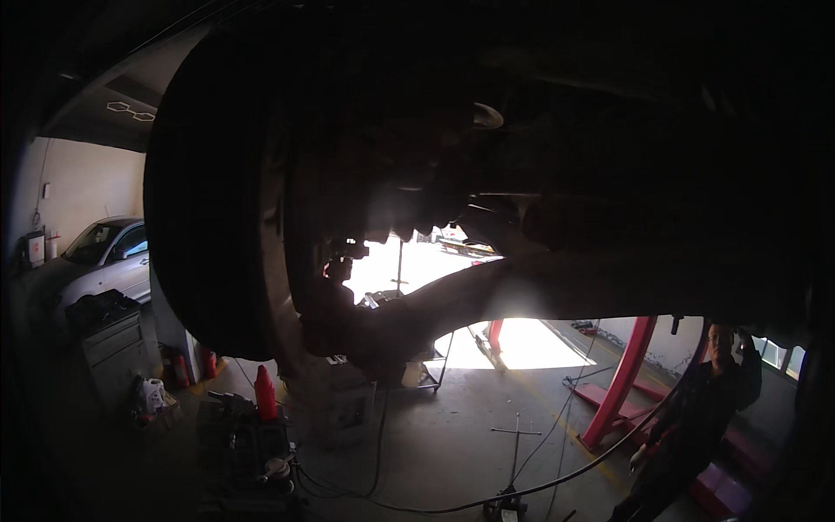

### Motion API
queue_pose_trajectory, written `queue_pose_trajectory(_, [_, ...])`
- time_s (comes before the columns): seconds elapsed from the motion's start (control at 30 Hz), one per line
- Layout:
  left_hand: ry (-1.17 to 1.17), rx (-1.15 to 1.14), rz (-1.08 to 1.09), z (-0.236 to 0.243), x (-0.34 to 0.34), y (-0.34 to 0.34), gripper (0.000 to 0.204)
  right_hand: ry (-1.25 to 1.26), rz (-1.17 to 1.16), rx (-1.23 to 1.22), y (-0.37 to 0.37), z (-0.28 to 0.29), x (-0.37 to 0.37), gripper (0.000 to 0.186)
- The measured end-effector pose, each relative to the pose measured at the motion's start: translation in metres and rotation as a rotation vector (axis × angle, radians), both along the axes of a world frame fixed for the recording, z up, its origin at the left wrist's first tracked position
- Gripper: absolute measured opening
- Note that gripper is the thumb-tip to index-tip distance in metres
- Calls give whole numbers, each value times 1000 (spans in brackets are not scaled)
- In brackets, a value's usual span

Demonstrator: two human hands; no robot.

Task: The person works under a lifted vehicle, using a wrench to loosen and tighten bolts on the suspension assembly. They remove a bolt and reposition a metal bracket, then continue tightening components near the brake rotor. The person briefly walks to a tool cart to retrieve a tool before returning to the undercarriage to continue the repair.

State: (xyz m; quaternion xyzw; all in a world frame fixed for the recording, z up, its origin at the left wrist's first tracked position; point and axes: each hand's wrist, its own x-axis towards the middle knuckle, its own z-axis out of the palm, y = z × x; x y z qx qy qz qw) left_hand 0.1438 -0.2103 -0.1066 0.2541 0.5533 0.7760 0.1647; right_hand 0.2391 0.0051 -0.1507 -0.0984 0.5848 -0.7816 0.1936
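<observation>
Neither of my hands shows in the head view; anything in the dark upper part is too shadowed to make out. Close above me is the dark underside of a raised vehicle, with a black tyre on the left. A suspension arm runs rightward from the wheel's inner side, and a bellows-like boot shows as a dark ridged outline against the bright doorway.
A person stands at the right by a red lift post. Left are a silver car and a grey cabinet. Below are a cart with a red bottle, cables and a floor jack.
</observation>
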Motion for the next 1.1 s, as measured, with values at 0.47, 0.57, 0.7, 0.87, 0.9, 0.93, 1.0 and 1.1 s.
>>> queue_pose_trajectory(0.47, [135, -109, -761, 41, -42, 42, 17, -6, -816, -32, -91, 17, 76, 48])
queue_pose_trajectory(0.57, [118, -134, -829, 41, -32, 50, 17, -27, -913, -14, -97, 25, 98, 47])
queue_pose_trajectory(0.7, [-7, -130, -881, 33, -17, 66, 18, -44, -1009, 18, -96, 36, 119, 45])
queue_pose_trajectory(0.87, [-71, -68, -887, 25, -17, 85, 22, -84, -1057, 59, -89, 43, 134, 43])
queue_pose_trajectory(0.9, [-87, -49, -888, 24, -15, 86, 23, -95, -1038, 68, -89, 44, 135, 43])
queue_pose_trajectory(0.93, [-103, -22, -893, 24, -15, 89, 23, -109, -1020, 81, -86, 44, 137, 42])
queue_pose_trajectory(1.0, [-120, -8, -884, 25, -11, 93, 25, -138, -995, 101, -78, 44, 139, 42])
queue_pose_trajectory(1.1, [-145, -18, -885, 29, -6, 98, 25, -154, -960, 136, -63, 47, 137, 41])
